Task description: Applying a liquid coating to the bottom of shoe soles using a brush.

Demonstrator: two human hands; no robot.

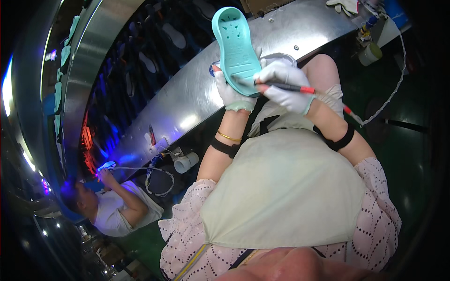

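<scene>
**At the metal bench [187, 103], a turquoise sole [236, 44] in the left hand [228, 93]**

The left hand, gloved white with bare fingertips showing, grips the sole's heel end; the toe end points away from the wearer. The right hand [287, 83], just beside the heel, closes round a black-and-red tool [291, 87], its tip too blurred to tell if it touches. A pale cord [401, 70] trails right; leftward, another person [124, 208] sits beside the bench.

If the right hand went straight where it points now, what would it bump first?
Probably the turquoise shoe sole in front of the right hand, though depth is unclear.
</scene>
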